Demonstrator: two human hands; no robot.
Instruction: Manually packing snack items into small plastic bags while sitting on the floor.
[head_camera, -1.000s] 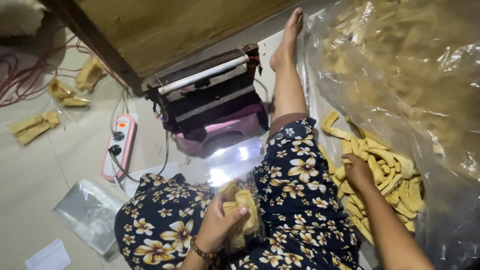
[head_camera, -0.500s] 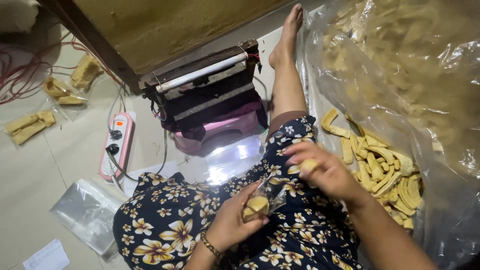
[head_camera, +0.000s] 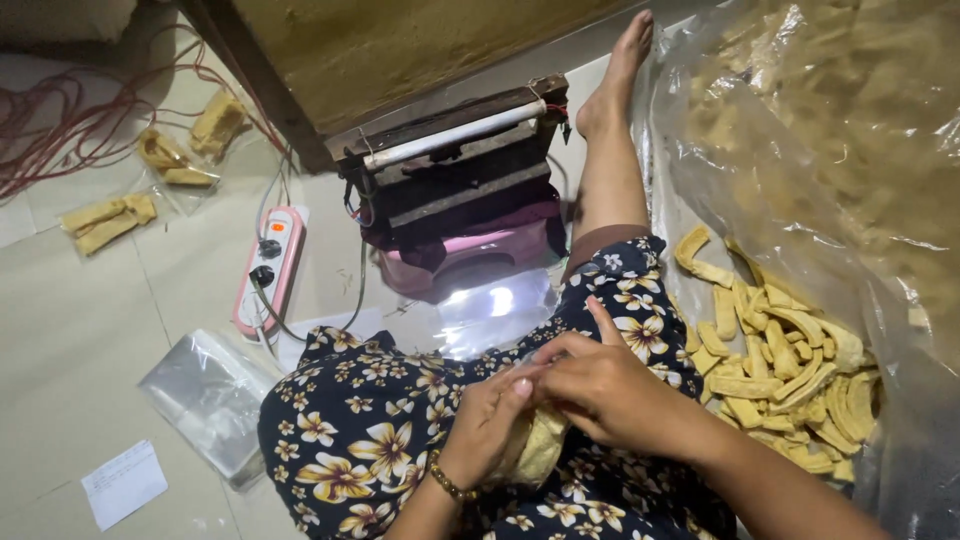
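Holding a small bag of chips (head_camera: 540, 448) on the lap, left hand (head_camera: 487, 425) grips it closed; right hand (head_camera: 600, 392) pinches its top.

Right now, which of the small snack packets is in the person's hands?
The packet on the lap, held between the left hand and right hand; the other filled packets lie on the floor, far left.
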